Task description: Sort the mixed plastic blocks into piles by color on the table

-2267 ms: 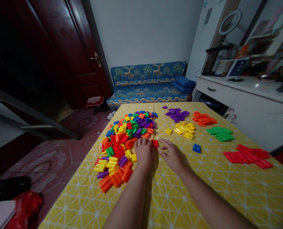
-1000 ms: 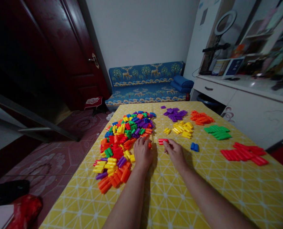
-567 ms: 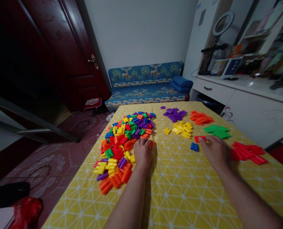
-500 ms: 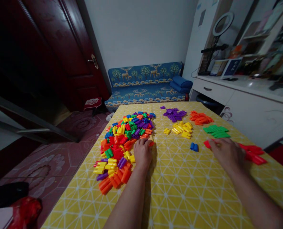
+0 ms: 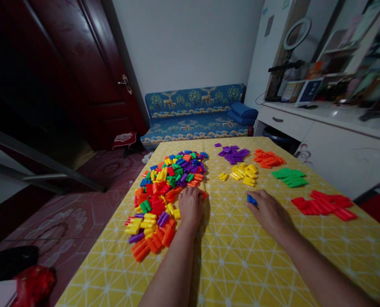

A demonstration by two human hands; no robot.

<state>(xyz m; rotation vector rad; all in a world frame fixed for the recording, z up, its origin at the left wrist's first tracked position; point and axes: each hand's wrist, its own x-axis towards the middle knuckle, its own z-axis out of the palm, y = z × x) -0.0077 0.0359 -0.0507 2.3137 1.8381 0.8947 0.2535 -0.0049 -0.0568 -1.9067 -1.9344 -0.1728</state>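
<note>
Head view, mixed pile (image 5: 159, 187): heaped on the worktop (image 5: 224, 260).
Left hand (image 5: 190, 205): curled beside an orange piece (image 5: 204, 195); I can't tell whether I grip it.
Blue piece (image 5: 251, 200): now pinched in my right hand (image 5: 268, 209).
Red group (image 5: 326, 205): my last red piece has joined its left end, freeing me for blue.

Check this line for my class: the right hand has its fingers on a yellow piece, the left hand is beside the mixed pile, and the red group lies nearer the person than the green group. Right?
Not quite: the head view shows the right hand with its fingers on a blue piece, not a yellow one. The rest stands.
</note>
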